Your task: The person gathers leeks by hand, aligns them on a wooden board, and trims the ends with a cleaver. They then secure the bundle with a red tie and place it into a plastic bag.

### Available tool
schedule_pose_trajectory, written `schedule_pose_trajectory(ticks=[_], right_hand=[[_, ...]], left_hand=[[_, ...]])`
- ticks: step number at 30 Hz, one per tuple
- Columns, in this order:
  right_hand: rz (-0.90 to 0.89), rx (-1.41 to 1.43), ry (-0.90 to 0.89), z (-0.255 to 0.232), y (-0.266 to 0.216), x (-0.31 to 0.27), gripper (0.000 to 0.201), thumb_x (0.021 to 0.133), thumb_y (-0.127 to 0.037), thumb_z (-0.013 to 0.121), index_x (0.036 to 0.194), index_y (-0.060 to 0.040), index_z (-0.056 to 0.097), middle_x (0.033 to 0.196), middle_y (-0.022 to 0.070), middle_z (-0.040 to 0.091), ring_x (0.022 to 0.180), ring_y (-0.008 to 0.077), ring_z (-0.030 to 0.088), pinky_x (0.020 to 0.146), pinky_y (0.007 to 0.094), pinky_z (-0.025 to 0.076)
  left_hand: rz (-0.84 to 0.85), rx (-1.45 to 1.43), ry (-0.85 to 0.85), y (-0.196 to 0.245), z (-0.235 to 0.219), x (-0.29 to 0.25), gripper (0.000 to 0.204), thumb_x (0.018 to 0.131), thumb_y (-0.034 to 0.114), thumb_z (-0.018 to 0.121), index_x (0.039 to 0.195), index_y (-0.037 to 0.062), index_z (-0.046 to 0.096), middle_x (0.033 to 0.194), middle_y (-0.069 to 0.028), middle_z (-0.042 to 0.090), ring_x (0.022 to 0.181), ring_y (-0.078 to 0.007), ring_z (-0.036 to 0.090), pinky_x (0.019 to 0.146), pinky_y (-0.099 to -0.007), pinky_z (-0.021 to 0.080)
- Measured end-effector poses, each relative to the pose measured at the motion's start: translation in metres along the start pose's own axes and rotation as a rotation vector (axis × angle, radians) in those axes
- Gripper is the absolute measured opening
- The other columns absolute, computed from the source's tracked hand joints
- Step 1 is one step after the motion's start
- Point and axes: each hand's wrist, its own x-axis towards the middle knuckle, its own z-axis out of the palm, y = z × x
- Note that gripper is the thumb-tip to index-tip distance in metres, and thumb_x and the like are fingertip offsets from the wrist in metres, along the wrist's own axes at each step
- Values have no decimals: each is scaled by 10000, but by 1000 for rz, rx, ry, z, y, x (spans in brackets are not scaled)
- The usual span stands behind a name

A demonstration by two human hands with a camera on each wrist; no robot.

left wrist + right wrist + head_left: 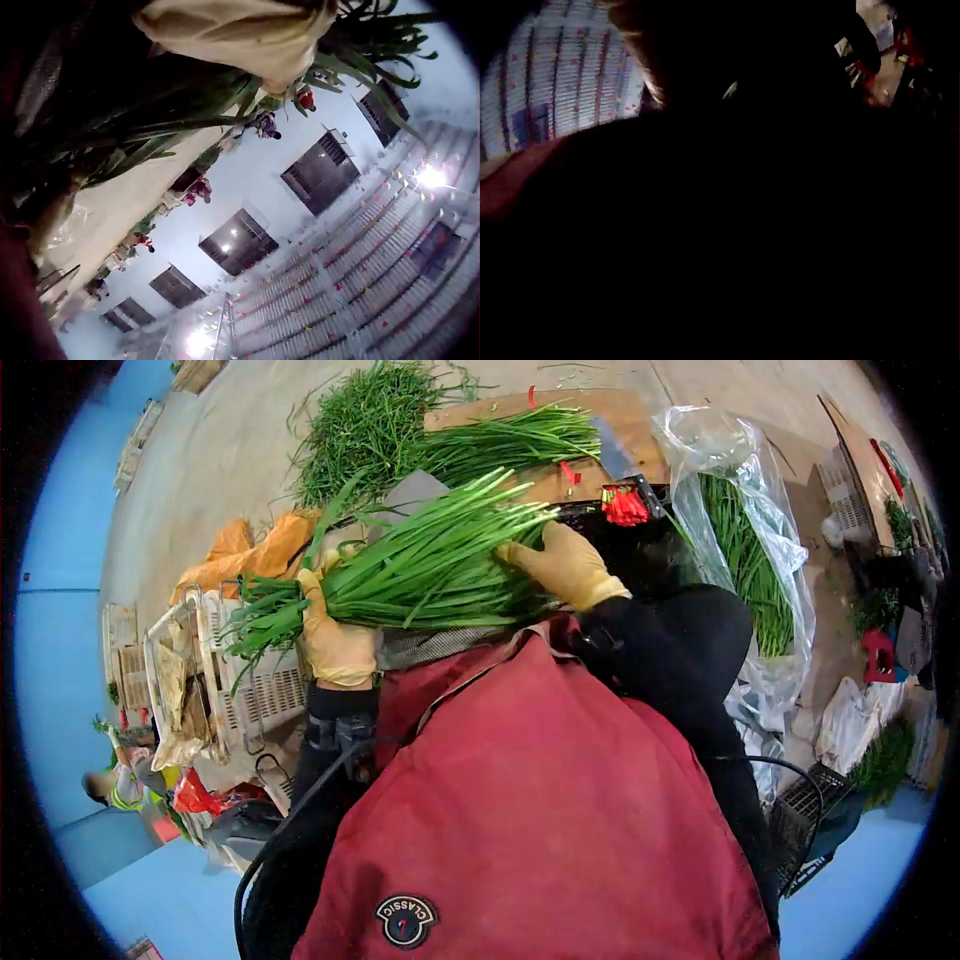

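A large bunch of long green garlic chives (430, 565) lies across my lap in the head view. My gloved left hand (338, 640) grips it near the leafy tips, which spill out to the left. At the pale stem end, my gloved right hand (568, 567) holds the bunch, thumb on top and the other fingers hidden beneath. The left wrist view shows the yellowish glove (240, 34) against dark leaves (112, 105). Almost everything in the right wrist view is dark.
Ahead, more chives (510, 442) lie on a wooden board (640, 420) with a broad knife (618, 455) and red ties (625, 506). A loose green heap (365, 430) sits behind. Right is a clear plastic bag (790, 550) of greens; left, a white crate (265, 695).
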Motion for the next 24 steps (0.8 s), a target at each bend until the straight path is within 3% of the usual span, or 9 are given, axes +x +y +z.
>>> schedule_pose_trajectory(ticks=[8,11,12,13,15,18,19,21,24], right_hand=[[57,-165,96,34,54,40,299,823,-253,500,922,-17,654,951,255,636,937,405,609,812,475,481],[-14,-416,-31,48,160,61,248,816,-193,521,890,-20,682,943,247,646,902,409,623,753,467,511],[26,-447,-92,25,157,41,267,852,-230,505,916,-16,652,926,236,643,882,414,613,749,485,487],[261,-334,-45,18,161,29,268,838,-229,521,909,-8,656,969,263,631,920,419,605,786,486,480],[226,-420,-329,1,178,15,377,829,-249,574,1120,-17,630,1113,254,609,1054,373,589,880,436,470],[3,-76,-81,4,176,13,559,836,-308,627,1280,9,510,1204,208,592,1125,304,570,930,389,444],[-3,237,-176,4,172,19,607,843,-325,634,1318,16,467,1220,172,589,1122,260,566,935,365,440],[98,843,-410,-30,84,1,584,886,-289,609,1348,22,431,1198,94,596,1069,162,562,927,310,442],[-133,1321,-624,-2,43,3,585,840,-257,658,1330,-31,433,1191,76,576,987,188,582,872,350,478]], left_hand=[[-21,-25,58,3,-8,3,454,937,411,512,1180,29,549,1203,-127,596,1095,-273,571,972,-465,461],[-32,-54,69,5,-18,5,467,933,408,524,1214,34,540,1214,-126,594,1112,-284,564,981,-473,451],[-47,-75,70,6,-23,6,473,931,407,528,1227,37,536,1218,-125,592,1117,-288,562,984,-476,447],[-78,-104,83,6,-30,8,462,936,411,516,1209,39,549,1214,-129,595,1117,-291,559,981,-480,446],[-143,-159,112,4,-42,13,448,945,419,492,1173,42,576,1204,-137,600,1117,-298,554,973,-488,443],[-122,-138,134,-7,-56,22,451,942,427,500,1189,59,580,1239,-136,585,1120,-311,559,964,-495,449],[-127,-148,119,-9,-62,24,453,939,431,505,1191,63,581,1244,-136,582,1120,-313,560,963,-495,450],[-72,-6,193,-12,-43,21,466,926,438,527,1209,70,565,1241,-127,582,1115,-310,565,951,-501,461],[-44,-44,183,-17,-40,33,474,928,432,527,1237,72,531,1234,-113,581,1078,-291,586,919,-491,493]])
